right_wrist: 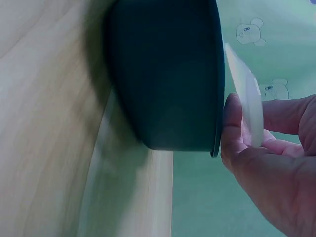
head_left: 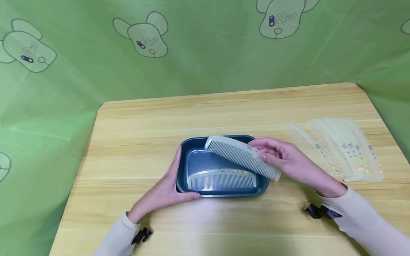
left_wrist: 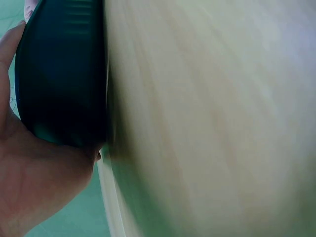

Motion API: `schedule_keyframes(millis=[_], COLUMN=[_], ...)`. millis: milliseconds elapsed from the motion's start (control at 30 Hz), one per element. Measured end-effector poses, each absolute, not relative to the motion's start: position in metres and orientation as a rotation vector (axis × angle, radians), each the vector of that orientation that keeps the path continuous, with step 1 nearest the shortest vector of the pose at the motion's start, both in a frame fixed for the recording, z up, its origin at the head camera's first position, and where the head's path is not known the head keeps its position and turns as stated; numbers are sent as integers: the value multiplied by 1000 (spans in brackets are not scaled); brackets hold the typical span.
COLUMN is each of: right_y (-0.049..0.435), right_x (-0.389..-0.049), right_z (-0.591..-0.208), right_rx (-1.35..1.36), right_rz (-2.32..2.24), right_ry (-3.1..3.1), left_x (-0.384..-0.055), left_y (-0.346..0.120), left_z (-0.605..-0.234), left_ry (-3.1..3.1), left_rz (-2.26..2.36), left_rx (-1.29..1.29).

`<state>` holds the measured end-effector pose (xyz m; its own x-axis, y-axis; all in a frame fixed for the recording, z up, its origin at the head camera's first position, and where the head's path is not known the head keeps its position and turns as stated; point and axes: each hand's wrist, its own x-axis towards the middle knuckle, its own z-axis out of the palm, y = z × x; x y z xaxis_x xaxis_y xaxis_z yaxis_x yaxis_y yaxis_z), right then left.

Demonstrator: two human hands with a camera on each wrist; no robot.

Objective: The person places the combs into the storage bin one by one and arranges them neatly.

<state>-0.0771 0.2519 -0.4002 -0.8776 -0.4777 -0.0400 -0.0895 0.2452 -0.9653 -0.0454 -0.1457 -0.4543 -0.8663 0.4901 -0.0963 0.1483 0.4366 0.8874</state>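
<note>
A dark blue plastic box (head_left: 183, 167) sits on the table, with one pale comb (head_left: 221, 180) lying inside along its near side, teeth toward the near wall. My left hand (head_left: 166, 190) grips the box's left end, thumb on the near rim and fingers along the left side; the left wrist view shows the palm against the box (left_wrist: 61, 74). Above the box's right half, my right hand (head_left: 285, 156) pinches a second pale comb (head_left: 238, 153) between thumb and fingers. This comb slants down to the right and overlaps the right rim; in the right wrist view the comb (right_wrist: 249, 94) appears edge-on.
Several more pale translucent combs (head_left: 341, 149) lie fanned out on the right side of the wooden table (head_left: 128, 142). A green curtain (head_left: 205, 64) with printed bear heads hangs behind the table's far edge. Dark wrist cameras show at both sleeves.
</note>
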Motion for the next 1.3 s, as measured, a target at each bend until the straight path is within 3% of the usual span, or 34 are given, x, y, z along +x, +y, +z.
schedule_keyframes(millis=[867, 1300], right_y=[209, 195], right_x=[-87, -85], right_z=[-399, -410], right_rx=[-606, -863], right_rz=[-1451, -1196], right_ry=[2193, 2356], left_x=[-43, -46], left_y=[-146, -146], left_z=[-455, -453], left_ry=[2360, 2340], left_rz=[1411, 1428], left_rx=[563, 569])
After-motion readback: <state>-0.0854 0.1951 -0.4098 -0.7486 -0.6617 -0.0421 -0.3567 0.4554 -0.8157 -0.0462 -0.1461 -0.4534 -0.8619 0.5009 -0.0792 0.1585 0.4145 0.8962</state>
